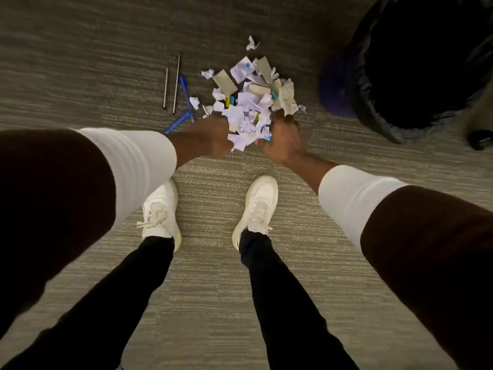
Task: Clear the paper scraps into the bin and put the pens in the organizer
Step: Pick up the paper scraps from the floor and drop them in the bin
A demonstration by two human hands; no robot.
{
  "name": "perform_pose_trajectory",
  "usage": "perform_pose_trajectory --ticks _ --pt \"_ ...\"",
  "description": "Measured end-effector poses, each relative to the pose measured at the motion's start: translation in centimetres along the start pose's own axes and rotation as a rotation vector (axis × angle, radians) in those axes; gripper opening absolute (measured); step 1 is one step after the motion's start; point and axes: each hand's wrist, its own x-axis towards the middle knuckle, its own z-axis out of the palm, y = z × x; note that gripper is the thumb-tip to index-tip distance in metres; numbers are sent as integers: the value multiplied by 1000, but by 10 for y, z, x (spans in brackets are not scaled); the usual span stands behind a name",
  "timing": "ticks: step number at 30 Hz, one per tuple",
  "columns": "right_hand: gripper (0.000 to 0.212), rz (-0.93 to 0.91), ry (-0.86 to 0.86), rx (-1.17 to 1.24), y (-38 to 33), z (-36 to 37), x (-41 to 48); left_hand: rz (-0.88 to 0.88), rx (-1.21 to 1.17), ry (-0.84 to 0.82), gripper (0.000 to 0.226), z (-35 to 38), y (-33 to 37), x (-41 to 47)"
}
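Note:
A heap of white and tan paper scraps (253, 97) lies on the grey carpet in front of my feet. My left hand (210, 136) presses into its near left side and my right hand (282, 137) into its near right side, both curled around scraps held between them. A few loose scraps (252, 43) lie apart at the far edge. Left of the heap lie two blue pens (186, 96) crossed over each other and two thin grey pens (176, 84). The bin (416, 65), lined with a black bag, stands at the upper right. No organizer is in view.
My two white shoes (257, 206) stand on the carpet just behind the heap. A small dark object (480, 138) sits on the floor beside the bin at the right edge. Bits of yellow and blue show among the scraps.

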Motion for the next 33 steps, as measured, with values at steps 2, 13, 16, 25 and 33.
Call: perform_pose_trajectory --ticks 2,13,16,25,33 --pt "89 -7 0 -9 8 11 16 -46 -25 80 62 11 -2 21" --pt "127 -8 -23 -24 25 69 101 -9 -39 206 135 74 -13 115" --pt "131 -75 20 -30 23 84 116 62 -11 221 136 85 -19 128" --pt "63 -194 90 -162 7 116 130 83 59 352 60 109 -39 150" --pt "38 -210 150 -114 16 118 134 169 -82 422 40 97 -54 140"
